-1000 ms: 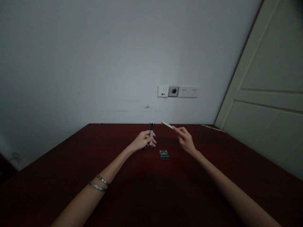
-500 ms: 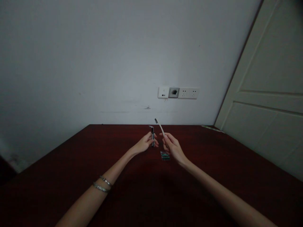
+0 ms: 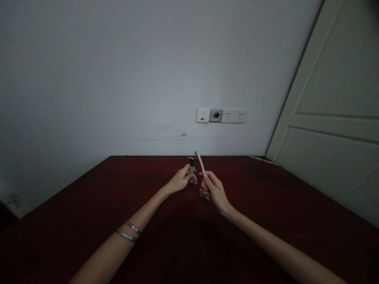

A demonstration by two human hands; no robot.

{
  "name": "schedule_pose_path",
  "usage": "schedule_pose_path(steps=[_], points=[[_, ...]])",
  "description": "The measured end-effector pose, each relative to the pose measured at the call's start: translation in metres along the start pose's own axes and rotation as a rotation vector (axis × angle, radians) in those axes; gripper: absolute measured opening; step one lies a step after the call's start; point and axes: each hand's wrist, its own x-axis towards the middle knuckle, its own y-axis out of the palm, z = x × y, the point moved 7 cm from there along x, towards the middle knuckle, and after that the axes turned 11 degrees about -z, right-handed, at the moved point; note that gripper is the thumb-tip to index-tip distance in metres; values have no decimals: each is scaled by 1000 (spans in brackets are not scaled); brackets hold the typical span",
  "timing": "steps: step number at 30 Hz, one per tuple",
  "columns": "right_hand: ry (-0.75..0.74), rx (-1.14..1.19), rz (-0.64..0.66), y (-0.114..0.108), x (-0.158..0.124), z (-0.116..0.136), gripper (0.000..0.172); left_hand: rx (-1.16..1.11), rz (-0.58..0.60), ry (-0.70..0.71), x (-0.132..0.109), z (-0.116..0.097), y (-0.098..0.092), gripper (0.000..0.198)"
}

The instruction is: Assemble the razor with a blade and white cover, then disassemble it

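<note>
Upright between the fingers and thumb of my left hand (image 3: pixel 181 179) is a razor (image 3: pixel 192 172) with a black and silver handle, its head at the top. My right hand (image 3: pixel 214 191) is closed on the lower end of a white toothbrush (image 3: pixel 200 162), whose dark bristled head points up and slightly left. Razor and toothbrush are close together but apart. Partly behind my right fingers, a small clear packet (image 3: pixel 202 194) with dark and green parts lies on the table; most of it is hidden.
The dark red wooden table (image 3: pixel 133 205) runs back to a pale wall (image 3: pixel 148 79) with socket plates (image 3: pixel 233 116). A panelled door (image 3: pixel 331 118) stands along the right side. A thin flat strip (image 3: pixel 263 160) lies at the table's far right edge.
My right hand has dipped a little, turning the toothbrush more upright and covering more of the packet. The razor has rotated slightly in my left hand, so its head shows wider.
</note>
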Motion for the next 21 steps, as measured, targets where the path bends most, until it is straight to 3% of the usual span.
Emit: schedule_pose_path(steps=[5,11,17,21], points=[[120,0,-7,0,-12,-19,32,5,-44,-25,1,-5,-3,10],[44,66,-54,-3,-2,-3,33,90,-18,7,-2,0,1,8],[146,37,-58,-3,-15,-21,33,116,-50,11,2,-1,-1,11],[72,62,-100,-5,-11,-12,32,168,-43,18,-1,1,0,8]])
